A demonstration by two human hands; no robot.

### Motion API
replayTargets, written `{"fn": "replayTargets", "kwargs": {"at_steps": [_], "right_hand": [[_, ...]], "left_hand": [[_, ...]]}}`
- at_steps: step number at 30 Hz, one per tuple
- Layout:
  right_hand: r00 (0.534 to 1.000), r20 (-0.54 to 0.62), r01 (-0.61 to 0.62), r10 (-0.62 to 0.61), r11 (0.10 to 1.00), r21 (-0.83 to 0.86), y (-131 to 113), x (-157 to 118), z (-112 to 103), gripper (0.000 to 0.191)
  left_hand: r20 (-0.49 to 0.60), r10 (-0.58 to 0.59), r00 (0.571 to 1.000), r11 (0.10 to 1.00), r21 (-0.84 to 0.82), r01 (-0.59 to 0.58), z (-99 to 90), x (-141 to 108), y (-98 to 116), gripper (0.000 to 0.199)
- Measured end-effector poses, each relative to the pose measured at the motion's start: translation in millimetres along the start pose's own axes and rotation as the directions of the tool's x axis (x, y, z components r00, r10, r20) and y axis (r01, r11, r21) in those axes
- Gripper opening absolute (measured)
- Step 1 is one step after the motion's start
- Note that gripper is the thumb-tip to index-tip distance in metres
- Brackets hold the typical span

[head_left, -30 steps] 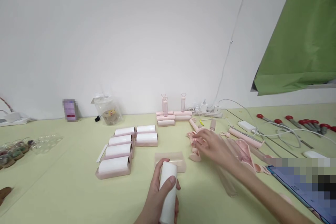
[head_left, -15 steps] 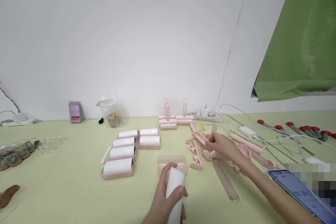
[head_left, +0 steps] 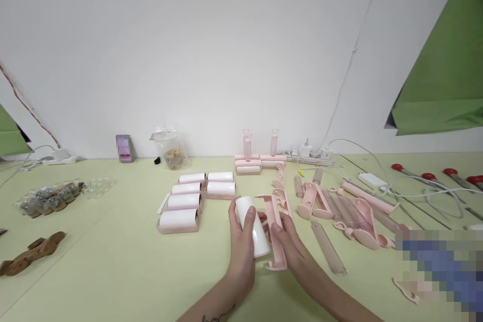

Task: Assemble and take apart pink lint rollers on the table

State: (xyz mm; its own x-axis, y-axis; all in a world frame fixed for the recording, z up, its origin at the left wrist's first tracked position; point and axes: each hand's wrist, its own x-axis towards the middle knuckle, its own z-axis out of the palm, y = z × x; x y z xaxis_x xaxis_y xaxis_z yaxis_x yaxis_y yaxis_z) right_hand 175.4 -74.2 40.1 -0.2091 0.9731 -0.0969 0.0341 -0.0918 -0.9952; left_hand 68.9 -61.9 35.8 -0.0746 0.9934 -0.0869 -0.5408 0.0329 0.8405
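Observation:
In the head view, my left hand (head_left: 241, 236) is wrapped round a white lint-roller refill (head_left: 253, 225), which stands tilted over the middle of the table. Beside it, my right hand (head_left: 289, 239) grips a pink plastic roller frame (head_left: 276, 231) with end arms that face the roll. Frame and roll are close together; whether they touch is unclear. Behind the right hand lies another pink frame (head_left: 283, 200), partly covered. A clear tube-like piece (head_left: 328, 249) rests to the right of that hand.
White rolls in pink trays (head_left: 179, 220) stand in rows at left. Pink handles and frames (head_left: 354, 219) are heaped at right, near white cables and red-ended tools (head_left: 428, 177). Assembled pink rollers (head_left: 249, 170) and a power strip (head_left: 307, 158) sit by the wall.
My right hand has come back from the pile of pink parts with a frame. My left hand has raised the white roll forward, and the view has shifted to the right.

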Motion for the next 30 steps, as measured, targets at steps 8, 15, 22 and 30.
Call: {"fn": "replayTargets", "kwargs": {"at_steps": [8,15,22,30], "right_hand": [[0.997,-0.040,0.052,-0.059,0.986,-0.161,1,-6,5,0.044],[0.955,-0.044,0.244,-0.294,0.862,-0.445,2,-5,-4,0.029],[0.941,0.176,0.325,-0.290,0.620,-0.714,-16,7,-38,0.017],[0.881,0.412,0.472,-0.232,0.436,-0.766,1,0,-24,0.010]], "left_hand": [[-0.042,-0.089,0.995,0.995,0.049,0.091,2.9,-10,-16,0.059],[0.131,-0.037,0.991,0.995,0.102,0.023,-3.3,-15,-6,0.073],[0.363,-0.296,0.884,0.773,0.634,-0.001,-47.2,3,23,0.086],[0.360,-0.491,0.793,0.377,0.909,-0.179,-53.9,0,44,0.075]]}}
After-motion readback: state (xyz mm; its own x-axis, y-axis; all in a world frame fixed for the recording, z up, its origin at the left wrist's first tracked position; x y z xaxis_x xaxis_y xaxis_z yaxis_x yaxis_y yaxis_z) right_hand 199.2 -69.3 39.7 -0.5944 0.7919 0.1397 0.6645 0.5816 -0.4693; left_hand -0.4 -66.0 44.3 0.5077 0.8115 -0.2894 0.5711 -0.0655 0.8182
